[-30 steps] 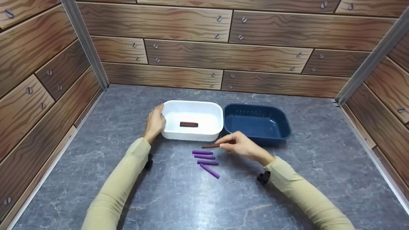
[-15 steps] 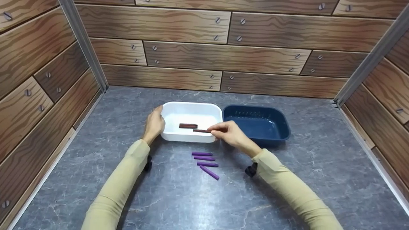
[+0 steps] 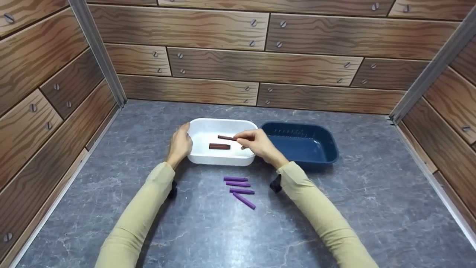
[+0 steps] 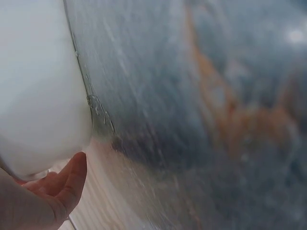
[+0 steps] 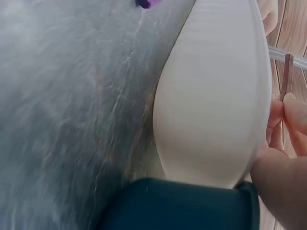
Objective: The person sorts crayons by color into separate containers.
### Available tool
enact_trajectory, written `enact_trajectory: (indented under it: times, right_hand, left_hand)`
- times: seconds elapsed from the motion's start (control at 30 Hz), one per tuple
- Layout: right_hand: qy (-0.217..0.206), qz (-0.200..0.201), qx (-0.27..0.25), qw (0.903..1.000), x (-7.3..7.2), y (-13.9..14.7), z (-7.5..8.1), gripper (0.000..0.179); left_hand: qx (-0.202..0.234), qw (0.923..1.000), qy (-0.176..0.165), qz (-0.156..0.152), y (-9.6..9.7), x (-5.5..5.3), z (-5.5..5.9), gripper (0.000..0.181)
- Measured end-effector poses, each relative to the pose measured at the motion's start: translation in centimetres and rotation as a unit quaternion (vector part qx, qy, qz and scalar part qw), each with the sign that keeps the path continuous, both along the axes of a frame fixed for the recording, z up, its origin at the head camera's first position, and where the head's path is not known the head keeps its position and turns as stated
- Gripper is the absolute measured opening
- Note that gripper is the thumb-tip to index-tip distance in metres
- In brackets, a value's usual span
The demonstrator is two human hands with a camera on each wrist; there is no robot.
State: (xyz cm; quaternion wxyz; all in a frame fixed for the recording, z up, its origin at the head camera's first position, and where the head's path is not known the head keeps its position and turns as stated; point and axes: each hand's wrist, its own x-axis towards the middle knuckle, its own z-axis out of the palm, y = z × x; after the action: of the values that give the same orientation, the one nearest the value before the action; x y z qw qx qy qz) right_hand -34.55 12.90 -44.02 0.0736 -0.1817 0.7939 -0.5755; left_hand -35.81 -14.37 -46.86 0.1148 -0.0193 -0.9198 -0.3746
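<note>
From where I stood: right hand [image 3: 260,143] had its fingers and thumb pinching the right end of a slim dark-brown faceted stick [image 3: 226,137], material unclear, over the inside of the rectangular white plastic-looking tray [image 3: 219,160]. Free end pointed left, above the white tray's rim. Left hand [image 3: 180,143] held that tray's left end, fingers curled against the outer wall; how firmly, couldn't tell. More dark-brown sticks [image 3: 219,146] lay bunched on its floor, count unclear. Four short purple sticks [image 3: 235,179] lay in front of it on the grey marbled worktop [image 3: 200,223], one angled off. Rectangular dark-blue plastic-looking tray [image 3: 293,145] sat just beside its right end.

My read: step was setting the pinched stick down inside the white tray. End grip meant it could've pivoted if the tip caught the bunch. Best was to square it parallel to the bunch, lower to floor contact, then release; a drop risked a roll. Left hand needed steady pressure only, no tilt.
</note>
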Motion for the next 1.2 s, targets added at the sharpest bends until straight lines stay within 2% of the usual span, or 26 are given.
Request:
enact_trajectory:
  times: [0.17, 0.27, 0.43, 0.6, 0.8, 0.93, 1.2]
  right_hand:
    - [-0.012, -0.024, -0.036, 0.9990, -1.0, -1.2, -0.8, 0.022]
    - [-0.020, -0.045, -0.033, 0.9982, -1.3, -2.1, -1.1, 0.022]
    - [-0.022, -0.058, 0.005, 0.9980, -1.8, -3.2, -1.2, 0.022]
    - [-0.035, -0.076, 0.041, 0.9957, -2.4, -3.6, -1.4, 0.020]
    - [-0.051, -0.088, 0.074, 0.9921, -2.9, -4.3, -1.9, 0.019]
    - [-0.084, -0.090, 0.086, 0.9886, -3.1, -4.7, -2.0, 0.019]
    - [-0.153, -0.112, 0.082, 0.9783, -4.1, -4.7, -2.3, 0.020]
  left_hand:
    - [-0.002, 1.0000, -0.003, 0.001, 0.0, 0.0, 0.0, 0.049]
    - [-0.002, 0.9999, -0.016, 0.000, -0.1, 0.1, 0.0, 0.049]
    - [-0.004, 0.9998, -0.015, 0.009, -0.2, 0.2, 0.3, 0.049]
    - [-0.004, 1.0000, -0.004, -0.004, 0.0, 0.0, 0.2, 0.049]
    - [0.000, 0.9997, -0.022, 0.011, -0.1, 0.2, 0.1, 0.050]
    - [0.000, 0.9995, -0.029, 0.012, -0.1, 0.3, 0.2, 0.050]
    - [-0.004, 1.0000, -0.009, -0.001, -0.1, 0.2, 0.2, 0.050]
